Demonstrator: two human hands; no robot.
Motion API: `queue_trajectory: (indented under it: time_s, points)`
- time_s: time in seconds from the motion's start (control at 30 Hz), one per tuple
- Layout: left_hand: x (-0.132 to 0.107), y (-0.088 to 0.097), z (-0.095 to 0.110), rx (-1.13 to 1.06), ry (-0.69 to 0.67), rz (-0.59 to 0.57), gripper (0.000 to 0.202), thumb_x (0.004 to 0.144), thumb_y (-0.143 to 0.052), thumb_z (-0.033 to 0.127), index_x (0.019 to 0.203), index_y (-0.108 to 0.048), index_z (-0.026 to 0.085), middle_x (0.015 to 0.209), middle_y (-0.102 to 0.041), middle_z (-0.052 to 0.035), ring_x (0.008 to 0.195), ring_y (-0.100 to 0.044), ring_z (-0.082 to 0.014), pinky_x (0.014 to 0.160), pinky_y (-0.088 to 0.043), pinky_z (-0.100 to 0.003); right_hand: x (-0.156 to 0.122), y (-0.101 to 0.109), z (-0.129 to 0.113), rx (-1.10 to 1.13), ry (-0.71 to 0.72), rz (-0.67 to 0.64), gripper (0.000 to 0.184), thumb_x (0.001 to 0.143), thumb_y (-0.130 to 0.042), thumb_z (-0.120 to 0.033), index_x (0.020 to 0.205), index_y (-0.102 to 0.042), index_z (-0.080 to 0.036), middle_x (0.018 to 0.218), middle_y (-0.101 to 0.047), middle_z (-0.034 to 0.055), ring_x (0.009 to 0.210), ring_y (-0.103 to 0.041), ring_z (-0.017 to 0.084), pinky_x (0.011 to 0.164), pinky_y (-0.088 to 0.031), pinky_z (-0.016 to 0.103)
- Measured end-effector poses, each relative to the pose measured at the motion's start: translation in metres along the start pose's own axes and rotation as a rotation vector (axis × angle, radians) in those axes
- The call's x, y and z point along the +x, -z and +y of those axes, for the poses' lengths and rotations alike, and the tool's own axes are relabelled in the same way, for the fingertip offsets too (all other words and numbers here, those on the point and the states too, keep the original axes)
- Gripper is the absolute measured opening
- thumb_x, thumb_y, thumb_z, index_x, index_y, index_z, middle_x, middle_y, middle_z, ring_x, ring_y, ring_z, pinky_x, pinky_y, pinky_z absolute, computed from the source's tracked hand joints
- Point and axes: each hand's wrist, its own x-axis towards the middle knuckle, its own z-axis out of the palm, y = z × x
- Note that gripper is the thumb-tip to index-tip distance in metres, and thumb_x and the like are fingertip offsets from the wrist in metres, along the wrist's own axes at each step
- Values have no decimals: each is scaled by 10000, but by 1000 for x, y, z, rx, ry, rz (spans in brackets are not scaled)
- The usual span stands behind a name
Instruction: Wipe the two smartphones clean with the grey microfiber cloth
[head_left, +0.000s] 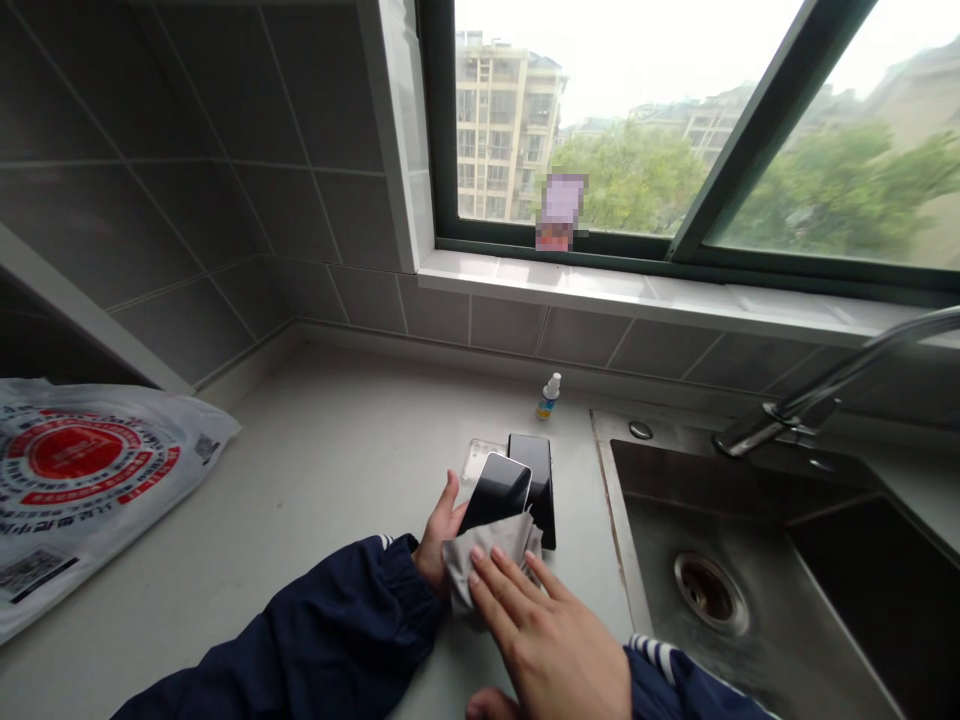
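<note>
A pale countertop (300, 480) lies under a tiled wall (225, 170), a steel sink (697, 540) to the right. The hands are close together: the left hand (442, 530) grips a black smartphone (495, 490), long axis pointing toward the wall; the right hand (544, 640), fingers spread, presses a pale microfiber cloth (487, 550) on its lower end, just beside a second phone (532, 465).

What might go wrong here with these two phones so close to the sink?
The tilted black phone in the left hand overlaps a second phone, so it might slip and scratch that phone's glass. The right hand presses a pale cloth onto the tilted black phone, and that pressure might push it out of the left hand's hold. Both phones lie near the steel sink, so a slide sideways might send one over the edge.
</note>
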Motion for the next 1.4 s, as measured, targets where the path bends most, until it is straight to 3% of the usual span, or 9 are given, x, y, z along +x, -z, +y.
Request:
queue_trajectory:
  time_s: [0.2, 0.47, 0.63, 0.8, 0.97, 1.17, 1.4]
  points:
    - [-2, -4, -1, 11, -37, 33, 865, 881, -334, 722, 1389, -489, 39, 1157, -685, -244, 1014, -676, -336, 922, -482, -433, -1, 0, 2, -47, -45, 35, 857, 881, -563, -611, 1523, -298, -109, 1568, -126, 110, 1470, -189, 347, 1204, -181, 545]
    - [5, 6, -1, -36, 35, -188, 857, 908, -260, 706, 1427, -439, 47, 1228, -653, -237, 1158, -617, -340, 1064, -376, -459, -2, 16, 14, -86, -109, 188, 833, 900, -496, -658, 1522, -314, -135, 1581, -144, 100, 1476, -191, 330, 1203, -196, 540]
    - [6, 8, -2, -24, 0, -248, 799, 932, -236, 673, 1473, -386, 105, 1326, -606, -203, 1270, -540, -334, 1134, -272, -469, 8, 27, 25, -151, -220, 218, 797, 920, -515, -566, 1517, -306, -81, 1581, -154, 127, 1479, -183, 327, 1190, -235, 534]
    - [7, 7, -3, 19, -28, -253, 800, 942, -199, 659, 1452, -417, 82, 1305, -617, -210, 1275, -536, -332, 1128, -276, -459, 12, 27, 27, -173, -262, 241, 818, 925, -496, -579, 1516, -290, -52, 1583, -142, 143, 1480, -170, 337, 1192, -237, 525]
    - [7, 12, -4, -1, 22, -202, 840, 914, -259, 697, 1407, -466, 49, 1200, -663, -227, 1138, -621, -332, 1036, -384, -446, -2, 21, 9, -82, -130, 159, 837, 915, -422, -684, 1514, -332, -106, 1575, -181, 107, 1471, -194, 344, 1203, -210, 531]
    - [5, 6, -2, 10, 18, -158, 881, 885, -263, 738, 1353, -522, 38, 1100, -693, -225, 991, -663, -330, 913, -456, -435, -9, 26, -6, 48, -5, -34, 853, 898, -419, -717, 1507, -352, -123, 1567, -195, 78, 1468, -200, 340, 1216, -151, 541]
    - [5, 2, -2, 2, 15, -176, 922, 898, -212, 728, 1359, -501, -16, 1177, -665, -257, 1112, -627, -345, 996, -414, -440, -7, 24, 11, -41, -55, 150, 786, 914, -435, -691, 1515, -349, -191, 1578, -207, 43, 1469, -238, 309, 1207, -172, 556]
